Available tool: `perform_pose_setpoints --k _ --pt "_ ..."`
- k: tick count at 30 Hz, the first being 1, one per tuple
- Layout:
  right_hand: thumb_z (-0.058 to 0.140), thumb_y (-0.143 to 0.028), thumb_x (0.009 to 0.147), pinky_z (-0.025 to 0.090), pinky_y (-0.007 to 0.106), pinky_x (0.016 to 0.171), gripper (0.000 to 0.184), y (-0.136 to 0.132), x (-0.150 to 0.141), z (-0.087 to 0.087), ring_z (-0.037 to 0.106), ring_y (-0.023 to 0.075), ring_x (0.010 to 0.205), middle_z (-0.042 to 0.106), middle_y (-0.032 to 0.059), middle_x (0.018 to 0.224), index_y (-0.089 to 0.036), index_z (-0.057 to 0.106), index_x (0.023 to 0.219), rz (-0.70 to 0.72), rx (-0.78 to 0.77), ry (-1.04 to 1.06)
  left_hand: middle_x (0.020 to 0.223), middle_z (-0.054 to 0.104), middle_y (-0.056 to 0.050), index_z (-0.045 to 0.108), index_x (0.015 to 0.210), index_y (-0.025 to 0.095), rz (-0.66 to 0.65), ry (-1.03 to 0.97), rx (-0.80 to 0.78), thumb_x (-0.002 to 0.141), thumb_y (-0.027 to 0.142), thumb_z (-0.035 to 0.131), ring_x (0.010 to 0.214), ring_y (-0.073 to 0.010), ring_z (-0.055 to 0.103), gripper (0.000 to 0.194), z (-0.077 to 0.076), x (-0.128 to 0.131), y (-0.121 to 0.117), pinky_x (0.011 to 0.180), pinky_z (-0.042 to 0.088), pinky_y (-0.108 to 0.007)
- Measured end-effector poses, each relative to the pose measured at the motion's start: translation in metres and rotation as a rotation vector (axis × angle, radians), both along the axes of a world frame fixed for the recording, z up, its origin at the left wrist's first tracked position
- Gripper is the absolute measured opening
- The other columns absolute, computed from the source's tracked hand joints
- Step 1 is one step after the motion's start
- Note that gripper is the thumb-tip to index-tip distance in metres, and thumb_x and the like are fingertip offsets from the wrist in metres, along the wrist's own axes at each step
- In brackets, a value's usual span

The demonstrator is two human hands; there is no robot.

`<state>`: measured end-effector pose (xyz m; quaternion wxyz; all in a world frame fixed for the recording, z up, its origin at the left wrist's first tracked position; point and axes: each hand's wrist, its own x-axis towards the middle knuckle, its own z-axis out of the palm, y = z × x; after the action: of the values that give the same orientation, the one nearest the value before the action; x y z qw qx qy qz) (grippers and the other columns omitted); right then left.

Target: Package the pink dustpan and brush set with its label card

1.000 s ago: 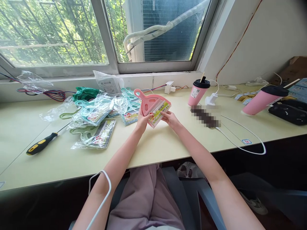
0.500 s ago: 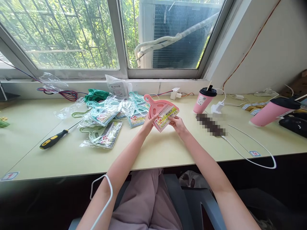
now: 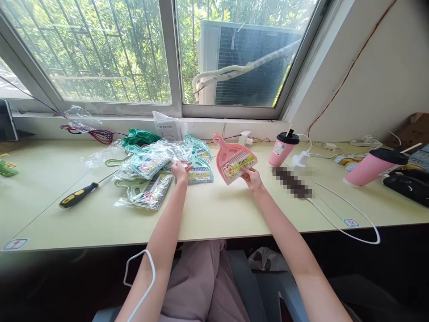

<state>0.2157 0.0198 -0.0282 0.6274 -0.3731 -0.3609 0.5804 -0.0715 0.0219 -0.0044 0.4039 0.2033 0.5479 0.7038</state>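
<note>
My right hand (image 3: 252, 179) grips the lower right edge of a small pink dustpan (image 3: 225, 155), held tilted above the desk. A brush with a yellow printed label (image 3: 238, 164) sits in the dustpan's front, its label under my fingers. To the left, my left hand (image 3: 181, 171) is open, fingers pointing right, over a pile of similar sets and beside their clear plastic wrap (image 3: 167, 150). Near its fingers lie blue-green dustpan sets (image 3: 200, 173). Closer to me is a green dustpan set (image 3: 150, 192) in clear wrap.
A black and yellow screwdriver (image 3: 79, 195) lies left of the pile. Behind the pile are a green crumpled bag (image 3: 140, 137) and coiled wires (image 3: 98, 133). On the right stand a pink cup (image 3: 281, 150), a white charger (image 3: 300, 158) with a looping cable, and a leaning pink cup (image 3: 372, 169).
My left hand has let go of the pink dustpan and moved left to the pile. The right hand alone now holds the dustpan, turned slightly more upright.
</note>
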Motion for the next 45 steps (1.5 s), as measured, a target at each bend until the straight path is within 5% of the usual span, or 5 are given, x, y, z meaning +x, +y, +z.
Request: perform_pose_setpoints --k 9,16,23,31,45 --pt "0.082 -0.018 0.066 0.06 0.037 0.095 0.023 0.001 0.013 0.007 0.074 0.0242 0.101 0.079 0.0054 0.096 -0.02 0.071 0.086 0.027 -0.023 -0.035 0.075 0.068 -0.005 0.067 0.068 0.021 -0.465 0.592 0.098 0.069 0.024 0.069 0.084 -0.0267 0.067 0.004 0.006 -0.022 0.0 0.079 0.053 -0.037" --pt "0.074 -0.003 0.07 0.064 0.034 0.079 0.016 0.005 0.013 -0.003 0.076 0.0218 0.076 0.079 0.0094 0.083 -0.014 0.071 0.082 0.121 -0.257 -0.151 0.114 0.064 -0.011 0.053 0.119 0.023 0.104 0.111 0.066 0.079 0.033 0.074 0.1 -0.0209 0.067 0.046 -0.004 -0.048 0.006 0.083 0.055 -0.032" --pt "0.075 0.001 0.069 0.064 0.03 0.071 0.019 0.004 0.008 -0.008 0.075 0.0194 0.069 0.079 0.008 0.081 -0.014 0.071 0.081 0.149 -0.296 -0.179 0.143 0.051 -0.015 0.038 0.141 0.026 -0.134 -0.056 0.313 0.068 0.019 0.082 0.137 -0.0232 0.048 0.085 -0.003 -0.004 0.005 0.108 0.044 -0.032" --pt "0.077 0.0 0.068 0.064 0.029 0.067 0.019 0.001 0.002 -0.004 0.076 0.0203 0.069 0.079 0.0086 0.08 -0.014 0.073 0.08 0.249 -0.29 -0.165 0.13 0.062 -0.01 0.045 0.142 0.04 -0.378 0.024 0.331 0.081 0.02 0.069 0.106 -0.0213 0.068 0.068 -0.005 0.018 -0.003 0.099 0.051 -0.043" --pt "0.084 -0.011 0.066 0.062 0.036 0.086 0.021 -0.001 -0.008 -0.001 0.076 0.0211 0.083 0.079 0.0065 0.087 -0.015 0.074 0.084 0.191 -0.11 -0.037 0.132 0.064 -0.008 0.025 0.157 0.039 -0.887 0.153 0.333 0.078 0.053 0.074 0.113 -0.0297 0.065 0.094 0.002 0.053 -0.026 0.096 0.053 -0.049"
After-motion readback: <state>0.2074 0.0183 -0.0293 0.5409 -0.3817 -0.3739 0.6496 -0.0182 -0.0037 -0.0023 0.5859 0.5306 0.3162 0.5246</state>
